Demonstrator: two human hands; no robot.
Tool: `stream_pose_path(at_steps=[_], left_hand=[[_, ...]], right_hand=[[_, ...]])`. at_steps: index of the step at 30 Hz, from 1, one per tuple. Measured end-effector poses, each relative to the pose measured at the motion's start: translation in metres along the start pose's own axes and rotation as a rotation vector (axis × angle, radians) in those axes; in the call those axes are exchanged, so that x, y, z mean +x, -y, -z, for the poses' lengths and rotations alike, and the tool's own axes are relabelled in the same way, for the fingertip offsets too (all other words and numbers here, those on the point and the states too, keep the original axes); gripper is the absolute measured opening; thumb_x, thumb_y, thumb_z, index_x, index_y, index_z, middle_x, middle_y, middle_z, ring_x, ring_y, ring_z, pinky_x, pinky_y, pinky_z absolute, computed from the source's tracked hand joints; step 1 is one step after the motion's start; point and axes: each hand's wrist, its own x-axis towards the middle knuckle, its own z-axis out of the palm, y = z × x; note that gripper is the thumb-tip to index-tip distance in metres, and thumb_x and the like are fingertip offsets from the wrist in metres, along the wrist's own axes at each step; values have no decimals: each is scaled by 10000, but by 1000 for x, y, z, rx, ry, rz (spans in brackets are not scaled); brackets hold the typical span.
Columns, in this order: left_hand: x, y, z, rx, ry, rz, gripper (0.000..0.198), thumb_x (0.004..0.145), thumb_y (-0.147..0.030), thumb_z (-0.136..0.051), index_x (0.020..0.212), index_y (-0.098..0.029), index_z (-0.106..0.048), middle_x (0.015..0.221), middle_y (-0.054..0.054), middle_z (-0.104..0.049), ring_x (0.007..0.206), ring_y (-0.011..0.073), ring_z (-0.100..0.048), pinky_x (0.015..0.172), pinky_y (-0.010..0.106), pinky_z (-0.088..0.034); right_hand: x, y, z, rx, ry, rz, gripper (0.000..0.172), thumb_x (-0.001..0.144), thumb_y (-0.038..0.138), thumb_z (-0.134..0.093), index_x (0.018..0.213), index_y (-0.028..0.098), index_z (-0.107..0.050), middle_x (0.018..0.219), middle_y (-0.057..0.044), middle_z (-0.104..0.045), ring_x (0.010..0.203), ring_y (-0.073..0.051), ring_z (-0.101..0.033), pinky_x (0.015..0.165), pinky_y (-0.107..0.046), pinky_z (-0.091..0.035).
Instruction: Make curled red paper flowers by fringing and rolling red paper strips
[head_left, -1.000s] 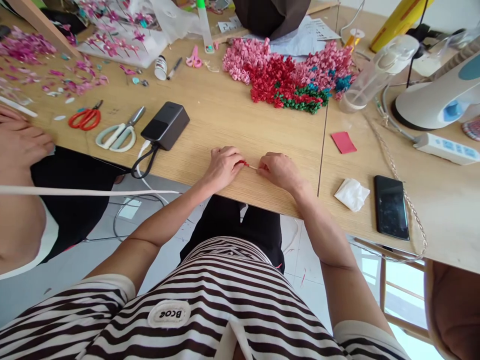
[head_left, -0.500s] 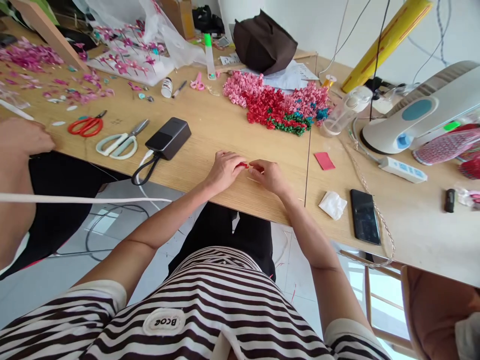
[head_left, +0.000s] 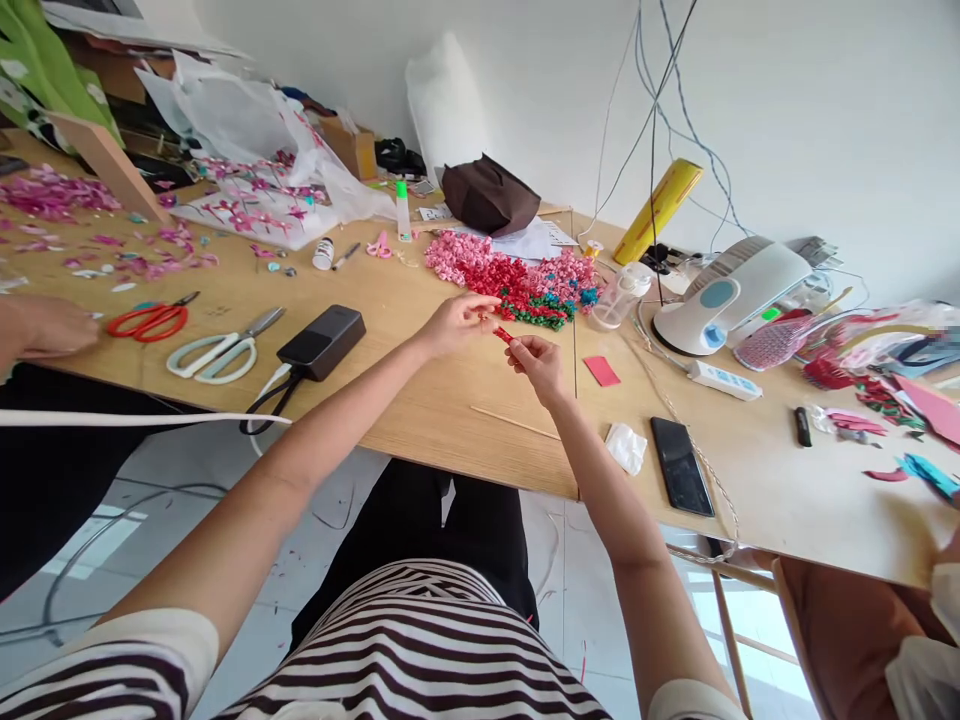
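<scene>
A small red paper piece (head_left: pixel 503 334) is pinched between the thumb and forefinger of the right hand (head_left: pixel 536 367), held up clear of the tabletop and angled up toward the left. The exact form of the piece is too small to be told. The right hand's remaining fingers are curled in. The left hand (head_left: pixel 457 326) is held open, with its fingers extended toward the piece. Its fingertips are seen just beside the piece, and no hold by them can be made out. The step in hand is judged to be the holding up of the piece in one pinch; further work on it would be judged to call for the left fingers to be brought onto its free end.

Beyond the grip, a heap of pink, red and green curled paper pieces (head_left: pixel 510 287) is spread on the wooden worktable (head_left: pixel 442 440). Below the grip, nearer the body, a thin wooden skewer (head_left: pixel 514 422) lies. To the right of the grip, a red paper rectangle (head_left: pixel 602 371) and a crumpled tissue (head_left: pixel 626 448) are placed. To the left, a black power bank (head_left: pixel 322 342) is seen, and a co-worker's hand (head_left: pixel 45 328) is seen well apart at the table's far left.
</scene>
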Motion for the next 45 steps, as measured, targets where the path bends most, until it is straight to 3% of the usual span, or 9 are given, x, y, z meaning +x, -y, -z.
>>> stream_pose_path(at_steps=[4, 8, 16, 18, 21, 23, 31, 38, 45], left_hand=[[6, 18, -6, -571, -99, 439, 378, 786, -465, -835, 923, -126, -738, 943, 75, -743, 784, 136, -676, 769, 290, -547], [-6, 28, -18, -829, -98, 608, 371, 850, -480, -794, 909, -121, -720, 825, 74, -744, 712, 136, -702, 664, 249, -539], [-17, 32, -20, -850, -171, 641, 312, 676, -321, -940, 761, -123, -714, 711, 25, -719, 625, 97, -659, 580, 200, -465], [-18, 34, -22, -836, -170, 636, 333, 626, -330, -963, 743, -129, -725, 690, 22, -715, 619, 100, -651, 585, 208, -464], [-22, 33, -27, -790, -171, 646, 362, 592, -362, -974, 750, -132, -744, 681, 32, -722, 619, 106, -644, 596, 222, -468], [-26, 31, -32, -777, -159, 640, 381, 569, -367, -981, 764, -132, -753, 699, 35, -732, 626, 109, -647, 600, 229, -472], [-36, 28, -40, -756, -26, 606, 410, 598, -398, -965, 856, -137, -783, 762, 37, -742, 679, 117, -650, 670, 257, -497], [-29, 24, -34, -801, -74, 649, 531, 548, -550, -962, 773, -126, -736, 754, 35, -721, 679, 121, -664, 603, 228, -493], [-30, 23, -35, -729, -115, 675, 329, 621, -311, -937, 784, -117, -727, 740, 36, -728, 666, 126, -669, 658, 259, -514]], right_hand=[[5, -7, 4, 20, -60, -22, 477, 714, 650, -774, 763, 189, -659, 706, -9, -683, 597, -93, -575, 571, -230, -449], [10, -26, 2, 33, -95, -57, 482, 694, 650, -777, 766, 192, -646, 700, -3, -678, 587, -89, -568, 567, -227, -446], [10, -44, 5, -156, -22, -52, 474, 774, 646, -713, 816, 175, -686, 675, -4, -672, 601, -106, -571, 606, -256, -462], [9, -42, 8, -195, -22, -37, 495, 789, 658, -707, 893, 174, -713, 778, -39, -726, 674, -130, -624, 646, -275, -493], [7, -35, 9, -223, -71, 22, 549, 782, 656, -739, 1081, 195, -720, 1106, -105, -769, 959, -188, -704, 828, -334, -556], [7, -30, 6, -245, -84, 48, 565, 775, 655, -754, 1117, 207, -717, 1179, -114, -758, 1042, -206, -703, 897, -363, -560], [5, -31, -3, -257, -43, -26, 340, 859, 518, -688, 934, 193, -751, 896, -64, -785, 785, -173, -698, 745, -328, -557], [4, -34, -6, -255, -62, -25, 252, 852, 414, -664, 906, 184, -751, 847, -46, -778, 736, -149, -665, 690, -294, -533], [1, -33, -12, -312, -95, -4, 228, 875, 379, -636, 916, 181, -741, 885, -49, -782, 761, -150, -675, 734, -303, -547]])
